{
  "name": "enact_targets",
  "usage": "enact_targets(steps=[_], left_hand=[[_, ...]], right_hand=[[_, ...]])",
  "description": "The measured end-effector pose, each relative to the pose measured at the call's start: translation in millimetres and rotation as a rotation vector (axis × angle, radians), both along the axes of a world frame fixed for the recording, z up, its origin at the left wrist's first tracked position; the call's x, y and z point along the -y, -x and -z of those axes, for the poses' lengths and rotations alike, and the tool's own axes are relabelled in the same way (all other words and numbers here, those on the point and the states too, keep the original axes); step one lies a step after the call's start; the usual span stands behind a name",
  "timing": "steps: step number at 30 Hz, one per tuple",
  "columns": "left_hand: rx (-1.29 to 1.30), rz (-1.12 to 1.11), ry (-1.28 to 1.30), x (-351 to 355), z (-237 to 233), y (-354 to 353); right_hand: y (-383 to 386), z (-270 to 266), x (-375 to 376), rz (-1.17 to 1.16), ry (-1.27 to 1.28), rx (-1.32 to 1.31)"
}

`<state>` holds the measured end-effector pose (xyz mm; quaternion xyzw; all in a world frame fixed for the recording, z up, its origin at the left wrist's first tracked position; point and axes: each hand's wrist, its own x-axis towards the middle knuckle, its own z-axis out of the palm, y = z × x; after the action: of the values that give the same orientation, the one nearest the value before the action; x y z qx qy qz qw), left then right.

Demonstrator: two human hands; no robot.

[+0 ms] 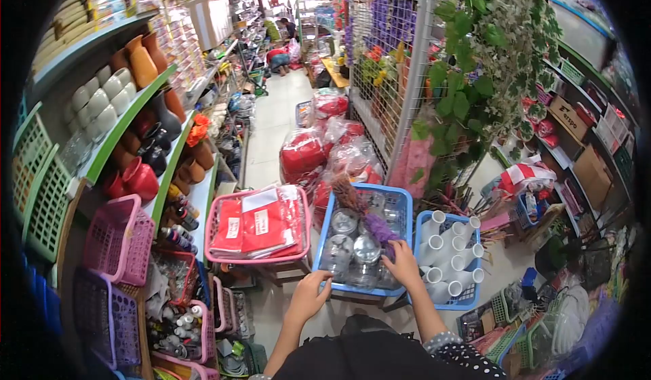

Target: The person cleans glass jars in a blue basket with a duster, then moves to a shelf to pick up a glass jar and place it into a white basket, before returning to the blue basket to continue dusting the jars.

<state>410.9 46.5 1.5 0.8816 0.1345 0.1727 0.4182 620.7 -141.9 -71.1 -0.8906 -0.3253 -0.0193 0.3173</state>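
A blue plastic basket (409,207) full of clear glass jars (367,250) stands in front of me. A bunch of dried purple flowers (380,228) with brown stems lies slantwise over the jars. At the flower end, my right hand (405,269) has its curled fingers closed on the purple heads. My left hand (310,300) is closed on the basket's near left corner, fingertips over the rim. Right beside it stands a second blue basket (442,305) of white vases (447,251). Left of the jars, a pink basket (212,252) holds red packets (261,223).
Bagged red goods (305,151) lie on the floor beyond the baskets. Shelves of pots (139,61) line the left side, with more plastic baskets (112,244) below. A wire rack (380,54) with hanging leaves (468,61) rises at right. A person (278,58) crouches far down the aisle.
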Motion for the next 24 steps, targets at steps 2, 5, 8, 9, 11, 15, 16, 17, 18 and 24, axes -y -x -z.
enact_targets(steps=[2, 5, 8, 9, 11, 15, 16, 17, 18, 24], left_hand=[[-0.024, 0.030, 0.030, 8, 3, -30], [0.010, 0.043, 0.052, 18, 13, -66], [-0.035, 0.040, 0.085, 23, 22, -88], [-0.070, 0.026, 0.110, 23, 27, -96], [-0.112, -0.008, 0.121, 20, 40, -115], [-0.135, -0.079, -0.075, 5, 76, -168], [-0.157, -0.089, -0.201, 3, 82, -185], [-0.176, -0.097, -0.328, 3, 87, -200], [-0.172, -0.090, -0.328, 2, 97, -214], [-0.400, -0.133, -0.496, 11, 132, -266]], right_hand=[[-21, 20, -9, 0.058, 0.059, -0.015], [-44, 44, -23, 0.106, 0.194, -0.036], [-61, 62, -28, 0.088, 0.340, -0.055], [-66, 57, -29, 0.062, 0.356, -0.081], [-71, 45, -19, 0.069, 0.277, -0.098], [-80, 26, 8, 0.094, -0.065, -0.153], [-81, 18, 17, 0.124, -0.134, -0.232], [-82, 9, 27, 0.156, -0.204, -0.308], [-83, -2, 35, 0.177, -0.232, -0.344], [-87, 0, 90, 0.221, -0.336, -0.541]])
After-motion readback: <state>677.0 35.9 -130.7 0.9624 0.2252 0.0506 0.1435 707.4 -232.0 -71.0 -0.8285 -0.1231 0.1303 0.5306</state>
